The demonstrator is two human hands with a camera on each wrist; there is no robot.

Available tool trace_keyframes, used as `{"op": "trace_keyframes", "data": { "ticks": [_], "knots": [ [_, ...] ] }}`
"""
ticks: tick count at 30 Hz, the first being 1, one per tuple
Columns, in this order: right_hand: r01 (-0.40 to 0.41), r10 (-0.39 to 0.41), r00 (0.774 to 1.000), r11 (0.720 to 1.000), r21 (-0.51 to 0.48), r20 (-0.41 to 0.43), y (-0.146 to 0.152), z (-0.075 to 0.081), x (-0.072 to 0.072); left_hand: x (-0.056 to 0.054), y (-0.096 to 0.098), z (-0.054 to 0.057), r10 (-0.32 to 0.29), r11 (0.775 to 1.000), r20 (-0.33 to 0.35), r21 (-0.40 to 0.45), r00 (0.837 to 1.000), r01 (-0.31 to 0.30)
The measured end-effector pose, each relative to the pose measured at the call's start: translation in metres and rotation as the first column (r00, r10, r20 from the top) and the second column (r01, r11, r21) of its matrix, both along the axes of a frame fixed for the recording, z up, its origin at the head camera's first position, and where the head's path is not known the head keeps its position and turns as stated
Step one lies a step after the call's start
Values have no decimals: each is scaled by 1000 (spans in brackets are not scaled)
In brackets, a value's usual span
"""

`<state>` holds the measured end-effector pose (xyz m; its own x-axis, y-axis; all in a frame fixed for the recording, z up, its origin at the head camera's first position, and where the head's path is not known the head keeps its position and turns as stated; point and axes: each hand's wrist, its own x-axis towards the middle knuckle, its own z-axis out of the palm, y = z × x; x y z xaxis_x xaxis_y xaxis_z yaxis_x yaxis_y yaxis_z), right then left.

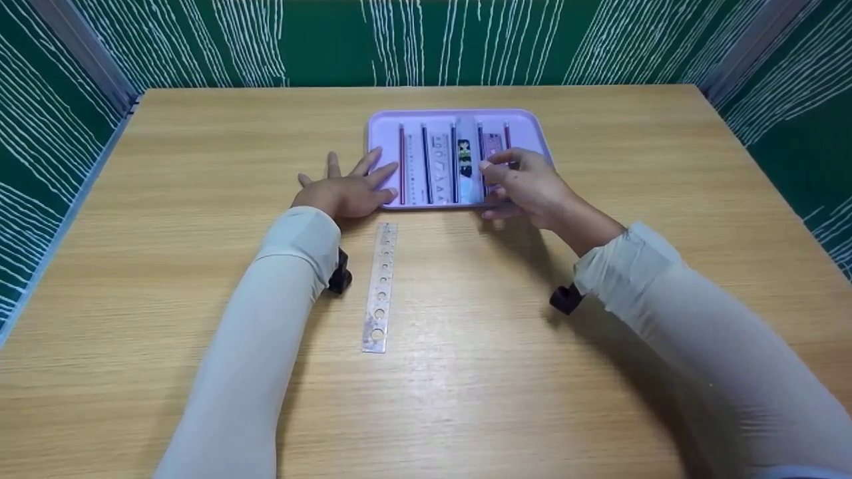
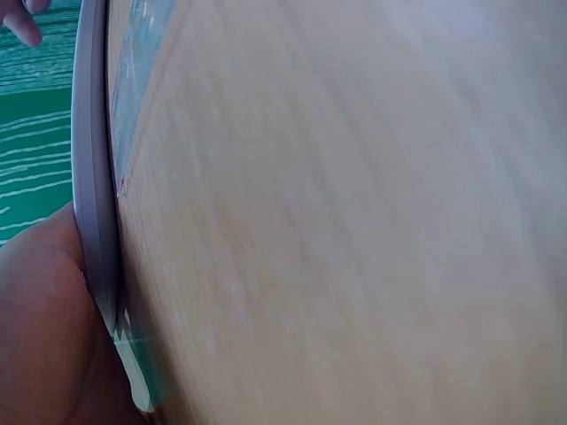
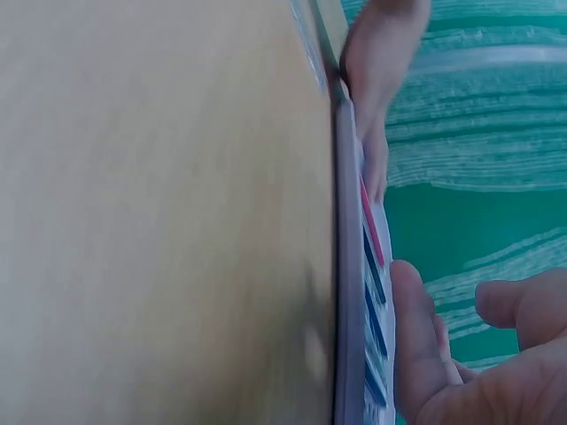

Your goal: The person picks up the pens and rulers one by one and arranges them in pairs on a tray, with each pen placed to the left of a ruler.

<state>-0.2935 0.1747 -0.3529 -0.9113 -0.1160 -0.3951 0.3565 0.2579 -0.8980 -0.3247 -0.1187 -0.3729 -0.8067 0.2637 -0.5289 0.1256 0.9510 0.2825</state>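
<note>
A lilac tray [image 1: 455, 113] lies on the table with pencils and rulers in upright rows. My left hand [image 1: 349, 193], fingers spread, rests at the tray's left edge, its fingertips over the rim. Over the right part of the tray is my right hand [image 1: 529, 189], its fingers bent loosely beside a cartoon-printed ruler [image 1: 464, 169] and a pink ruler [image 1: 492, 145]. The right wrist view shows that hand's thumb and finger apart, nothing visible between them. A clear stencil ruler [image 1: 439, 166] and a red pencil [image 1: 402, 163] lie farther left in the tray.
A clear ruler with a row of round holes [image 1: 381, 286] lies on the wooden table [image 1: 466, 372] in front of the tray, between the forearms. Green walls with white streaks [image 1: 326, 43] stand behind the table and at both sides.
</note>
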Motion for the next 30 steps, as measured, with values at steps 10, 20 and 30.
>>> {"op": "trace_keyframes", "data": {
  "ticks": [10,20,30],
  "knots": [
    [-77,77,997,995,-63,-1,-18,-9,21,-1,0,0,-2,1000,4,-1,1000,2],
    [-135,139,990,985,-111,30,-35,-17,35,-1,0,-1,6,1000,6,11,1000,-6],
    [-177,184,982,977,-119,47,-50,-19,43,-1,1,0,9,1000,5,5,1000,-9]
  ]
}}
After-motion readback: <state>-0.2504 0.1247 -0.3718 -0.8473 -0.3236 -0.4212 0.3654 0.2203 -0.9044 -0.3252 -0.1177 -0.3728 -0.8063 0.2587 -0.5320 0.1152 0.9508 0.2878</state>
